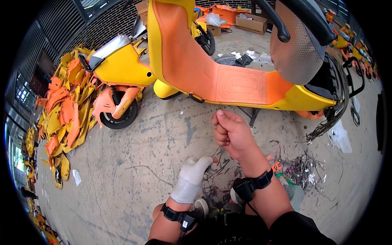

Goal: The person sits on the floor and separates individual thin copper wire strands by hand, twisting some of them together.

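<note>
My right hand (230, 132), bare, is closed with its thumb against the index finger, gripping a thin dark wire (219, 153) just in front of the orange-and-yellow scooter's footboard (241, 83). The wire runs down to my left hand (192, 171), in a pale grey glove with bare fingertips showing, pinched on it lower down and to the left. Below and right of my hands, short dark wire scraps (298, 173) litter the floor. A black band with a device sits on each forearm.
A second scooter (122, 71) stands at left, beside a large heap of orange and yellow panels (71, 106). A bundle of long cables (322, 126) hangs from the right scooter's rear. Cardboard boxes (250, 24) lie at the back; a clear plastic sheet (339, 134) lies at right.
</note>
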The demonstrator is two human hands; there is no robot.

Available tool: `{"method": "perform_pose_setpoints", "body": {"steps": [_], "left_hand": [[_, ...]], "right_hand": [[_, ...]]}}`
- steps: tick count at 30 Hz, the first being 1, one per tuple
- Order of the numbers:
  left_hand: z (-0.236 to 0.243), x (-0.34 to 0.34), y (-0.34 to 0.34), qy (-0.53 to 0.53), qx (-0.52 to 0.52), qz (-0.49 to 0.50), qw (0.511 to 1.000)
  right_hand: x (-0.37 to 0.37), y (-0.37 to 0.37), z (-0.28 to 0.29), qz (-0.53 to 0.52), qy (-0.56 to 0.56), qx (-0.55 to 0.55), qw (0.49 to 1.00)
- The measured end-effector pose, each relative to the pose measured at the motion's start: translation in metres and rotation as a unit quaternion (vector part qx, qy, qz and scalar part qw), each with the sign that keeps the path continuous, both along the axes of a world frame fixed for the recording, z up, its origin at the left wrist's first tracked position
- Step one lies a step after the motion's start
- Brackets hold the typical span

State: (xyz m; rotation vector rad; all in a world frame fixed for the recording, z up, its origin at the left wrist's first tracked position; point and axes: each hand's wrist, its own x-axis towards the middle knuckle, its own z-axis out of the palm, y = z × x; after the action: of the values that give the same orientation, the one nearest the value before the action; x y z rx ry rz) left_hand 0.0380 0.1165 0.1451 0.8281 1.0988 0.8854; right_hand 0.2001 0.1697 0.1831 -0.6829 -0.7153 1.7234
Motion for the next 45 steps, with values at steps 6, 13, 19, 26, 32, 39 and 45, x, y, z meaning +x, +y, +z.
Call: {"method": "perform_pose_setpoints", "body": {"steps": [6,13,19,26,32,39,45], "left_hand": [[0.005,-0.001,-0.002,0.029,-0.013,-0.007,0.999],[-0.009,-0.019,-0.004,0.028,-0.012,-0.009,0.999],[0.010,-0.012,0.005,0.116,0.077,-0.012,0.990],[0.002,-0.014,0.015,0.054,0.082,-0.011,0.995],[0.004,-0.026,0.012,-0.022,0.100,-0.012,0.995],[0.006,-0.033,0.014,-0.040,0.131,0.029,0.990],[0.016,-0.033,0.010,0.039,0.163,0.037,0.985]], "right_hand": [[0.000,-0.002,0.002,-0.054,0.002,-0.007,0.999],[0.069,0.017,0.014,-0.117,0.067,0.072,0.988],[0.047,0.014,0.003,-0.043,0.091,0.006,0.995],[0.040,0.010,0.001,-0.014,0.094,0.011,0.995],[0.041,0.011,0.000,-0.037,0.023,0.002,0.999],[0.000,-0.001,-0.008,0.024,-0.312,0.062,0.948],[-0.023,-0.010,-0.007,0.064,-0.321,0.084,0.941]]}}
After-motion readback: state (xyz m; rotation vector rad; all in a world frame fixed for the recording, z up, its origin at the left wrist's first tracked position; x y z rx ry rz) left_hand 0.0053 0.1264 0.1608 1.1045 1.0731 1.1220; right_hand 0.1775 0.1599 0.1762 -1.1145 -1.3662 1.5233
